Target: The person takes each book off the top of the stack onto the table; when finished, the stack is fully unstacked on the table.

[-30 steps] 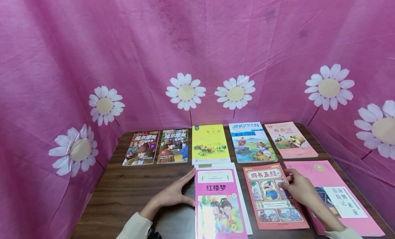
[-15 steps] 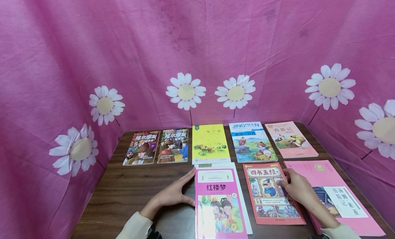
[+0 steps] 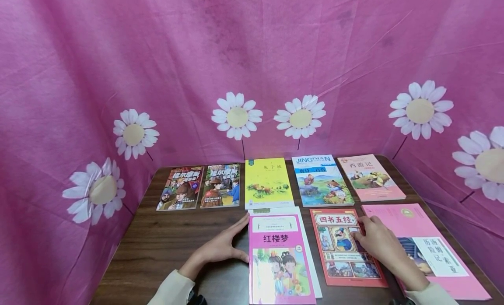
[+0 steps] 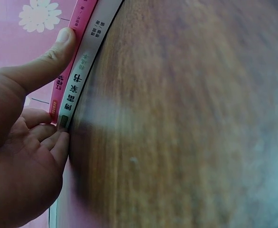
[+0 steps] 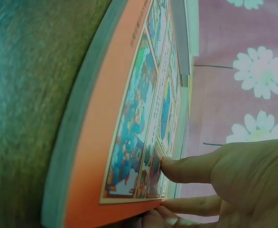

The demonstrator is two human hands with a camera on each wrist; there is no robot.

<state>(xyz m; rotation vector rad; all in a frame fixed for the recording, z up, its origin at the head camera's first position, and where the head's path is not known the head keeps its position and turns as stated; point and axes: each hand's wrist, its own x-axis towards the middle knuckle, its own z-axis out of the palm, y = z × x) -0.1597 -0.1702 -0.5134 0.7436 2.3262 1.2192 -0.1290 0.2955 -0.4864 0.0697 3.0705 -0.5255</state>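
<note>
My left hand (image 3: 218,250) rests against the left side of a pink storybook (image 3: 275,239) lying on a white book (image 3: 294,211). In the left wrist view its thumb (image 4: 63,35) touches the pink spine, and its fingers are at the spines' end. A red comic-style book (image 3: 334,270) lies to the right of this stack. My right hand (image 3: 379,243) pinches the red book's right edge, thumb on the cover. In the right wrist view the right fingertips (image 5: 153,219) are by the edge, partly hidden.
A row of books stretches along the back: two dark detective books (image 3: 181,189), a yellow book (image 3: 269,182), a blue one (image 3: 323,182) and a pale pink one (image 3: 372,178). A large pink book (image 3: 417,222) lies at right, under my forearm. Behind the table (image 3: 157,252) hangs a pink curtain (image 3: 189,77).
The red book's near edge has shifted slightly away and left, and its cover looks straighter beside the stack. My right hand has moved slightly left with it; the left hand stays put.
</note>
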